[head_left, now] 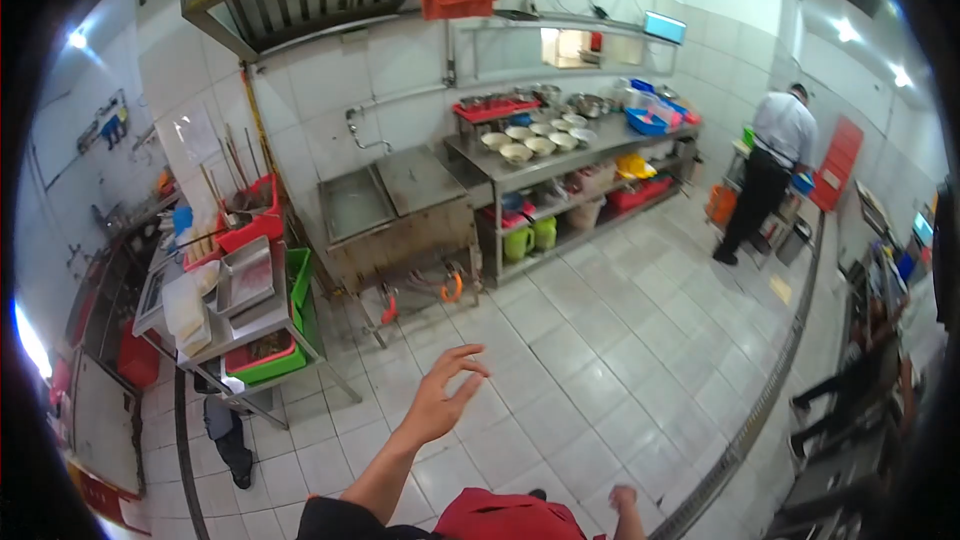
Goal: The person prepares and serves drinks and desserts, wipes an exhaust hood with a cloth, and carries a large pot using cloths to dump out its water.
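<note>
My left hand (447, 398) is raised in front of me over the tiled floor. Its fingers are loosely bent and apart, with nothing in them. Low in the view, my right hand (623, 497) hangs beside my red apron (510, 517). It looks curled into a loose fist, and no object shows in it. Neither hand touches any surface. Beyond my left hand stands the metal cooking station (410, 245) with a lidded well and a tap (372, 140) above it.
Bowls (541, 146) stand on the long steel counter (600, 145). At left, a steel trolley (325, 372) carries trays and a green crate (300, 285). A person (780, 135) in a white top faces the back right. A drain channel (740, 445) crosses the floor at right.
</note>
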Tool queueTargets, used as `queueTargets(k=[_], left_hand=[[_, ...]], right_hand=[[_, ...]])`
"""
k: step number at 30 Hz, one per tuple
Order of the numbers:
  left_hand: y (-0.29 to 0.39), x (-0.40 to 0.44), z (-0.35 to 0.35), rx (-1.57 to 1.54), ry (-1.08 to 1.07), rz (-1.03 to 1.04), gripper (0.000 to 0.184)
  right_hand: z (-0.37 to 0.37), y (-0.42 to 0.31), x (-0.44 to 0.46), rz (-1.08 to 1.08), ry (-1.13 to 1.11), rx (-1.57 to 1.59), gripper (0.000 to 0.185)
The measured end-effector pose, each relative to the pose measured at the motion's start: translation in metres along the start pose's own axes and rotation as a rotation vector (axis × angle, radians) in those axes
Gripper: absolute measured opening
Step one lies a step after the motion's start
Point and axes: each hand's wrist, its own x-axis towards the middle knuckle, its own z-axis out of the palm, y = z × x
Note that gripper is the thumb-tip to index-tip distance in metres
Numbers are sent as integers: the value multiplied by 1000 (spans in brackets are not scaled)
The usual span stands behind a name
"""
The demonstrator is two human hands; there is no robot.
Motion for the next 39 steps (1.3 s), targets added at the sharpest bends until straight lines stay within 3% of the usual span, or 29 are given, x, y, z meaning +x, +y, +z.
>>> queueTargets(k=[4,5,6,10,11,13,16,20,23,26,28,30,31,36,38,39], left_hand=[[-74,31,-21,-88,391,-226,10],[-86,37,-28,-75,452,-283,10],[-99,45,-35,-59,514,-341,10],[-151,98,-67,-47,644,-338,9],[-162,114,-74,-68,674,-321,9],[-180,159,-94,-114,733,-281,9],[-190,218,-106,-167,788,-265,9],[-193,280,-107,-134,809,-211,9],[-214,307,-106,-114,875,-177,10],[-228,326,-103,-174,1022,-220,10],[-241,337,-104,-264,1165,-295,7],[-265,338,-104,-118,1242,-308,7],[-272,338,-104,-48,1275,-325,8],[-303,378,-109,-223,1407,-403,11],[-310,400,-113,-223,1400,-406,12],[-314,409,-114,-211,1392,-403,12]], right_hand=[[-35,-321,86,-380,-147,452,16],[-35,-412,70,-433,-112,536,21],[-29,-488,75,-617,-163,614,26],[6,-764,-14,-922,-409,545,33],[21,-819,-24,-1059,-556,503,34],[63,-912,-54,-1502,-295,273,41],[102,-1018,-130,-2060,184,16,49],[152,-1155,-167,-2218,632,-75,66],[186,-1247,-174,-2292,819,-46,76],[208,-1314,-179,-2232,991,10,83],[218,-1358,-178,-2200,1204,31,77],[205,-1391,-183,-2247,1350,144,71],[197,-1402,-183,-2282,1318,142,59],[149,-1469,-223,-2453,397,863,36],[136,-1491,-242,-2494,629,1045,32],[127,-1498,-251,-2399,677,944,33]])
